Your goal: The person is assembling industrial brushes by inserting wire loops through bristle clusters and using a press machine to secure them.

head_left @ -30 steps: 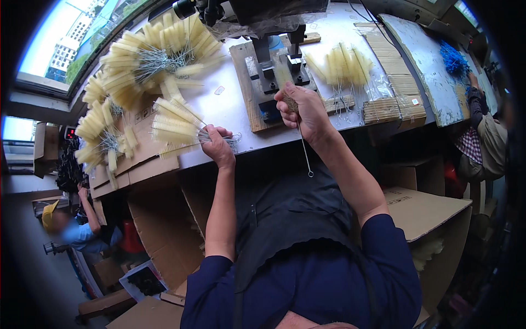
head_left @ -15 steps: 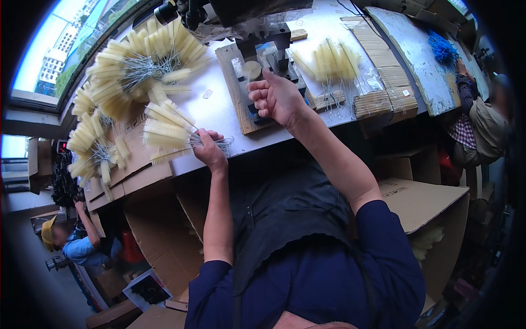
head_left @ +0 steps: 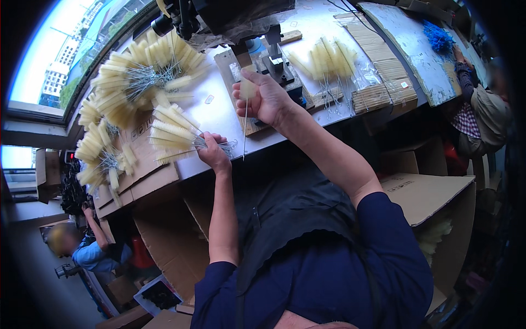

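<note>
My left hand (head_left: 215,152) is closed round the wire stems of a fanned bundle of cream bristle brushes (head_left: 174,131), near the front edge of the white table. The bristle heads point left and the looped wire ends stick out to the right. In my right hand (head_left: 269,100) is a single brush (head_left: 247,90), its cream head against the fingers and its thin wire stem hanging toward me. Just beyond that hand stands a black metal fixture (head_left: 280,74) on a wooden board (head_left: 255,129).
Heaps of similar brushes (head_left: 137,77) cover the table's left side. More brushes (head_left: 331,60) lie right of the fixture, beside stacked cardboard strips (head_left: 378,60). Dark machinery (head_left: 235,16) overhangs the back. Open cartons (head_left: 433,197) stand below. Co-workers sit left (head_left: 98,252) and right (head_left: 485,120).
My right hand has drawn back slightly left from the fixture, and a brush with its stem hanging down now shows in it. My left hand keeps its bundle.
</note>
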`<move>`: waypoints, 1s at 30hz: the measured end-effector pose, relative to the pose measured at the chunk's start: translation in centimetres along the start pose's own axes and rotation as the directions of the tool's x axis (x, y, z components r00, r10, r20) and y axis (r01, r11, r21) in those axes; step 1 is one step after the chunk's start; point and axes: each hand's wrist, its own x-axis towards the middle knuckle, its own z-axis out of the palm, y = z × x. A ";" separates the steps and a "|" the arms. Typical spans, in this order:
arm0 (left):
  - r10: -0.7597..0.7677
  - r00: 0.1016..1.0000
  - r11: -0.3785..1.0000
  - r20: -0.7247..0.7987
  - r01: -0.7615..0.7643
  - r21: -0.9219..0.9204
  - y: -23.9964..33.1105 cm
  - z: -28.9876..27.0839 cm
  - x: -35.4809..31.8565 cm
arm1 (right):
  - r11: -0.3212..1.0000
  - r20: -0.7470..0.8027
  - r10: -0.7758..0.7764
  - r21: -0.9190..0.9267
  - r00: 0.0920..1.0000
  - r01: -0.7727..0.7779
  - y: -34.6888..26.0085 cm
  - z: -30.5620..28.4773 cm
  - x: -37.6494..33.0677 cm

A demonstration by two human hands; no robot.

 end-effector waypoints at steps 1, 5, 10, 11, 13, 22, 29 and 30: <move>0.006 1.000 1.000 0.004 -0.006 0.018 0.0 0.0 -0.1 | 0.999 -0.080 0.042 -0.006 0.996 -0.042 0.0 1.2 -0.5; -0.011 1.000 0.999 -0.004 0.011 0.033 0.1 -0.2 -0.2 | 0.984 0.018 0.175 -0.044 0.984 -0.174 2.3 0.6 0.3; -0.030 1.000 1.000 0.002 0.030 0.003 -0.1 -0.3 -0.1 | 0.995 0.068 0.066 -0.084 0.995 -0.060 2.3 -1.5 -2.1; -0.036 0.999 0.999 0.016 0.036 -0.022 -0.1 -0.3 -0.1 | 0.999 0.049 0.013 -0.053 0.999 -0.010 2.0 -2.5 -2.7; -0.024 1.000 1.000 0.013 0.024 -0.006 -0.2 -0.2 0.0 | 0.998 0.018 -0.068 -0.011 0.997 0.069 1.1 -4.2 -3.6; -0.011 1.000 1.000 0.000 0.011 0.023 0.0 0.0 -0.1 | 0.993 -0.053 -0.075 -0.097 0.996 0.069 -2.2 -6.8 -3.1; -0.009 1.000 0.999 -0.001 0.009 0.046 0.2 0.1 -0.2 | 0.998 -0.039 -0.038 -0.053 0.999 0.036 -2.9 -6.6 -2.9; -0.010 1.000 0.999 0.008 0.010 0.046 0.1 0.0 -0.2 | 0.999 -0.030 -0.027 -0.034 0.999 0.026 -2.8 -6.5 -2.8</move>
